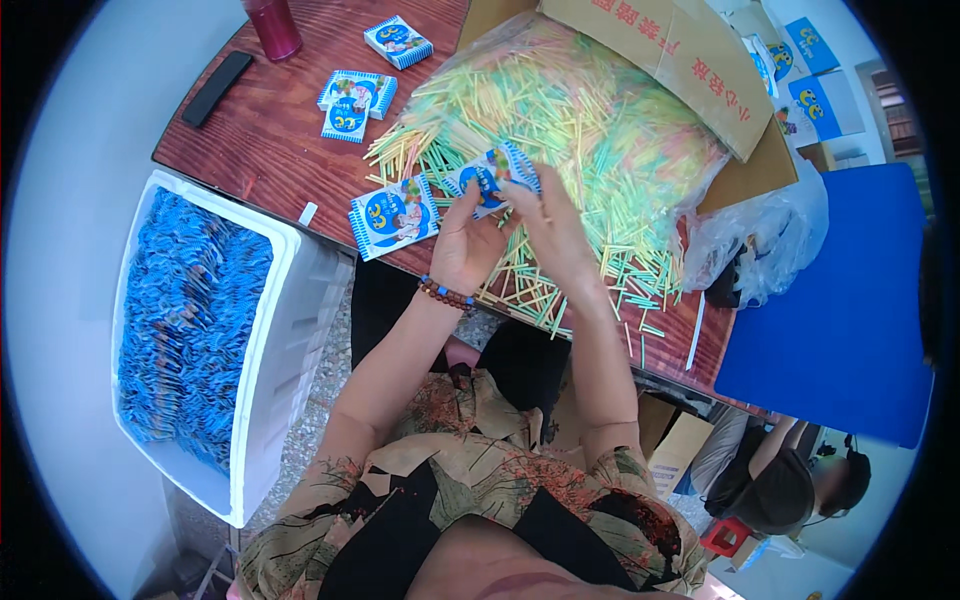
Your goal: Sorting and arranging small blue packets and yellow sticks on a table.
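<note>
Both my hands are together over the front of the table, closed on one blue-and-white packet (493, 178). My left hand (468, 245) grips its lower left side, with a beaded bracelet on the wrist. The fingers of my right hand (548, 222) press on its right side. Just left of it, another blue-and-white packet (393, 217) lies flat at the table's edge. Behind and right of my hands spreads a large heap of thin pastel sticks (560, 120), yellow, green and pink, spilling from a clear bag in a cardboard box.
A white bin (255, 400) full of blue packets stands at the left. Farther back lie more packets (350, 100), a black phone-like object (218, 88) and a red container (272, 28). A box flap (690, 65) rises behind the sticks; a plastic bag (765, 235) and blue board (830, 320) are right. Another person (785, 480) is lower right.
</note>
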The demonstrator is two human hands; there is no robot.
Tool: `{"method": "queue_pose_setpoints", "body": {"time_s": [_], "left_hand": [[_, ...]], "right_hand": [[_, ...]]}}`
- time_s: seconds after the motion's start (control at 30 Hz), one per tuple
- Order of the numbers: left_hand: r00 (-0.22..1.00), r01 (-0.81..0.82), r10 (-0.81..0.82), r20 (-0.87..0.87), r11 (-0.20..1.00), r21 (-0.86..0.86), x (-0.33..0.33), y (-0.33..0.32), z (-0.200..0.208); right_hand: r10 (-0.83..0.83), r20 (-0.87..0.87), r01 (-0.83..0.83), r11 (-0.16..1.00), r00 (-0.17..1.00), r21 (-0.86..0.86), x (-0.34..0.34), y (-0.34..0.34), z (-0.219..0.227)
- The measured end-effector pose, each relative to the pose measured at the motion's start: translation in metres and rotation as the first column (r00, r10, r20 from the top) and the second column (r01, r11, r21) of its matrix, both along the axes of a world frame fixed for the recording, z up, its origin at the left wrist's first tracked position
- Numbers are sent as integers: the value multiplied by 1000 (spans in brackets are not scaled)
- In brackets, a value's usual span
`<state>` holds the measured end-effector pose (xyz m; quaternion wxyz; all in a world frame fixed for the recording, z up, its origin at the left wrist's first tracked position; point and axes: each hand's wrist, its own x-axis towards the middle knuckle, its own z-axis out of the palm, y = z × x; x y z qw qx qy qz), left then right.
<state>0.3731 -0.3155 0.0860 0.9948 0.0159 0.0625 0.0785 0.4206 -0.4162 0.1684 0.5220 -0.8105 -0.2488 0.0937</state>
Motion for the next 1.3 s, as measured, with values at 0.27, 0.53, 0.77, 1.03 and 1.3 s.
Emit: {"method": "queue_pose_setpoints", "body": {"time_s": [0.27, 0.53, 0.77, 1.03, 1.3], "left_hand": [[990, -118, 134, -33, 944, 308, -13, 41, 21], [897, -300, 412, -160, 833, 464, -25, 75, 24], [574, -516, 819, -21, 381, 767, -42, 118, 16], [705, 154, 707, 56, -230, 961, -79, 109, -3], [761, 323, 595, 258, -693, 645, -64, 130, -12]], "right_hand": [[159, -1, -159, 987, 987, 6, 13, 23, 11], [211, -108, -210, 977, 971, 22, 16, 76, 5], [208, 131, -204, 978, 969, -45, 69, 177, -39], [178, 357, -23, 917, 917, -398, 89, 222, -50], [296, 79, -271, 933, 952, -238, 36, 101, -39]]}}
